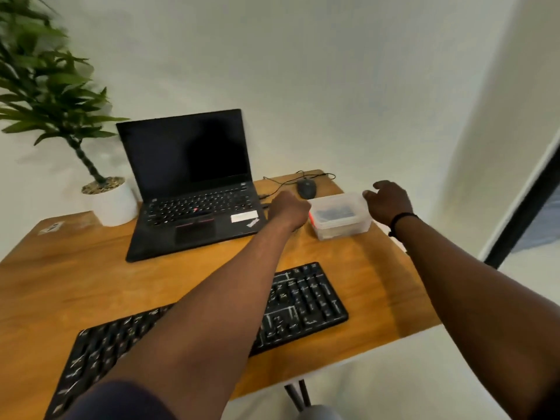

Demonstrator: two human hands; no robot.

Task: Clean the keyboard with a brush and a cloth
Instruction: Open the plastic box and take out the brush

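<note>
Setup step, judged: person is reaching both hands to the lidded plastic box (341, 215) at the table's far right, probably for brush/cloth; contents blurry, can't tell. Left hand (288, 212) is sitting at the box's left side, fingers curled, grip unclear. Right hand (389, 201) is hovering at its right corner, fingers loosely spread, holding nothing. Next move likely needs lifting the lid. Keyboard (306, 301) is lying near the front edge, untouched. Wooden table (75, 283) is also carrying laptop (194, 183), mouse (306, 188), potted plant (112, 201); white walls behind.
</note>
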